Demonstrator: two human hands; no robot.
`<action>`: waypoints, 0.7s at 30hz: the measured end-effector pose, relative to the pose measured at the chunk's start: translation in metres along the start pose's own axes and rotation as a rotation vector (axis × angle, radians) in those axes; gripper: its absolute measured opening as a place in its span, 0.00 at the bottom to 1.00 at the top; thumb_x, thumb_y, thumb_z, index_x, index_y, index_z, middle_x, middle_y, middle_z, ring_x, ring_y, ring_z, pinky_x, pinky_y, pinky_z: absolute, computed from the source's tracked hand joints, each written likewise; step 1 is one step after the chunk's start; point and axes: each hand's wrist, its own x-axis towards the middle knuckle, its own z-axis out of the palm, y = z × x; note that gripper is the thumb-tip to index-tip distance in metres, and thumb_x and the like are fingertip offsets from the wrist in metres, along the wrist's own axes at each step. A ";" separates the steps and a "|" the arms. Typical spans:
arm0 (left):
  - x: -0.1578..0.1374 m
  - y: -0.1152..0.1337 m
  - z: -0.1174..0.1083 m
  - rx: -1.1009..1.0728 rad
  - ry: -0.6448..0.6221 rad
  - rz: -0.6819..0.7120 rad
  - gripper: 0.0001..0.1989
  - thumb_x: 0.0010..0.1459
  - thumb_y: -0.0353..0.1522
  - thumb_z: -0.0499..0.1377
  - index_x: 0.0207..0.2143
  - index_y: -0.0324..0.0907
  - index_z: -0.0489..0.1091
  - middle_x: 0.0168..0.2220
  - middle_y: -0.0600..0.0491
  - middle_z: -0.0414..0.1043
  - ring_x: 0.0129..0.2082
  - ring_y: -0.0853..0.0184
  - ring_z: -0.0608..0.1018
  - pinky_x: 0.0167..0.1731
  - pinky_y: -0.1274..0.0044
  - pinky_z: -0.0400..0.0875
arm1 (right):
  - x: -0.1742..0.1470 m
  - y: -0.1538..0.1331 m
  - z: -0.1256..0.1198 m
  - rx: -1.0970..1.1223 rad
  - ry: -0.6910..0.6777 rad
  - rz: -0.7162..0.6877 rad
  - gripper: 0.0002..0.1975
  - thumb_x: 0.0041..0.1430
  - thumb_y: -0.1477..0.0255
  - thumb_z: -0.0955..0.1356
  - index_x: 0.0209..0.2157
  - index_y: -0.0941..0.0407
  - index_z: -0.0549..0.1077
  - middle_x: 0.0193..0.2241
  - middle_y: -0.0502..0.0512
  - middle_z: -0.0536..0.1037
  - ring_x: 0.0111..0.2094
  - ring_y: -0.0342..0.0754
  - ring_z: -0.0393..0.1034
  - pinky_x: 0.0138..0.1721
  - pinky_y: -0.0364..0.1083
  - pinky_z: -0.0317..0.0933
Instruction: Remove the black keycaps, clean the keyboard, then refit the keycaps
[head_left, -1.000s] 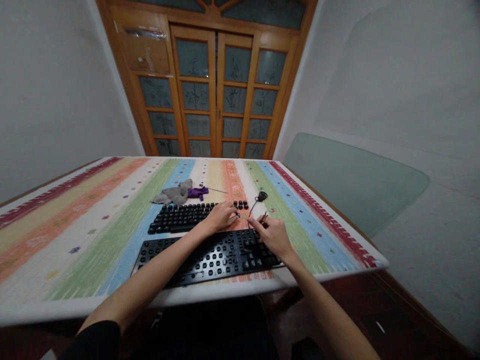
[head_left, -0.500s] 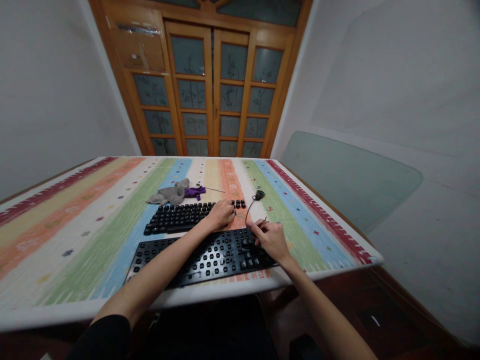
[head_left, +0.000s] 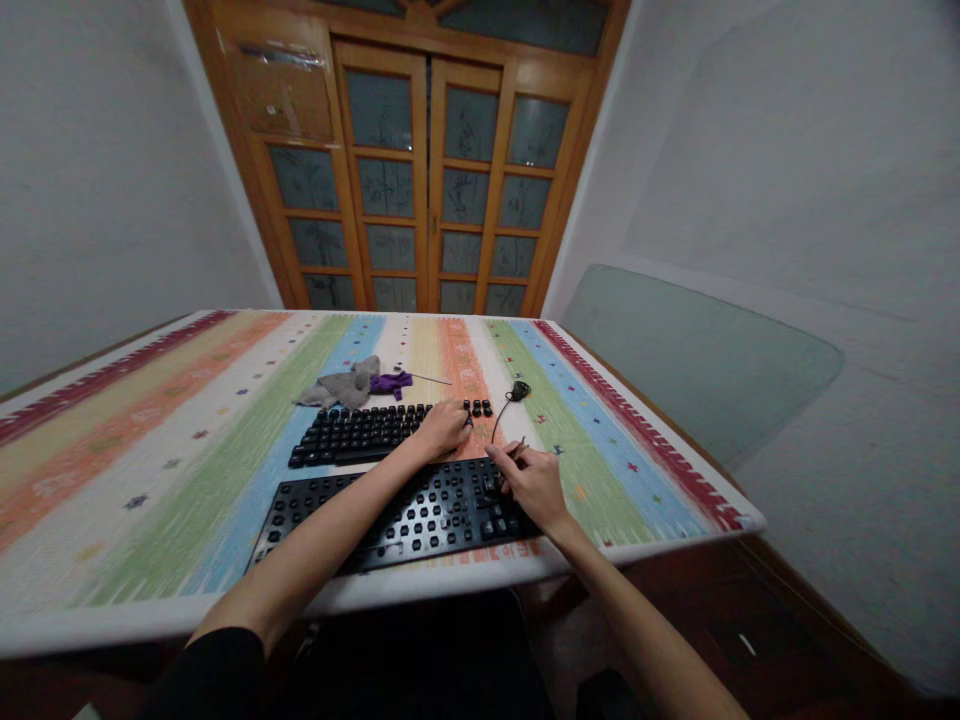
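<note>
A black keyboard base [head_left: 420, 512] lies near the table's front edge, most of its key positions bare and some keycaps on its right end. Behind it are rows of loose black keycaps [head_left: 360, 432]. My left hand [head_left: 445, 430] rests at the right part of these rows, fingers curled down; what they hold, if anything, is hidden. My right hand [head_left: 536, 484] is closed in a pinch above the keyboard's right end. A thin dark tool [head_left: 521, 443] pokes up from its fingers; its kind is unclear. A few separate keycaps [head_left: 478, 408] sit just beyond my left hand.
A coiled black cable [head_left: 517, 391] lies behind my right hand. Beyond the keycaps are a grey cloth [head_left: 341, 385], a purple cloth-like item [head_left: 391, 384] and a thin rod [head_left: 431, 379]. A striped tablecloth [head_left: 187, 470] covers the table. A glass-paned wooden door stands behind.
My right hand has shifted slightly left, with its fingertips a little higher over the keyboard. My left hand stays in nearly the same place.
</note>
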 end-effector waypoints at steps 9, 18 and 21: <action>-0.001 -0.001 -0.001 -0.011 -0.004 -0.019 0.12 0.61 0.29 0.54 0.36 0.35 0.78 0.37 0.42 0.75 0.42 0.59 0.77 0.45 0.72 0.71 | 0.000 0.002 -0.002 0.087 0.007 0.075 0.25 0.60 0.50 0.66 0.20 0.56 0.72 0.12 0.48 0.72 0.12 0.42 0.65 0.20 0.42 0.59; 0.000 -0.003 -0.001 -0.051 0.010 -0.017 0.11 0.61 0.29 0.54 0.33 0.35 0.77 0.36 0.43 0.74 0.41 0.60 0.76 0.43 0.74 0.71 | -0.003 0.000 0.006 -0.199 -0.035 -0.189 0.29 0.65 0.51 0.62 0.19 0.57 0.73 0.15 0.52 0.74 0.18 0.44 0.70 0.27 0.43 0.57; -0.004 -0.003 -0.004 -0.060 0.026 -0.024 0.11 0.62 0.30 0.54 0.33 0.35 0.76 0.36 0.43 0.73 0.41 0.60 0.76 0.43 0.74 0.70 | 0.001 -0.001 0.008 -0.318 -0.097 -0.304 0.29 0.68 0.53 0.60 0.21 0.57 0.73 0.19 0.55 0.76 0.21 0.45 0.70 0.28 0.43 0.56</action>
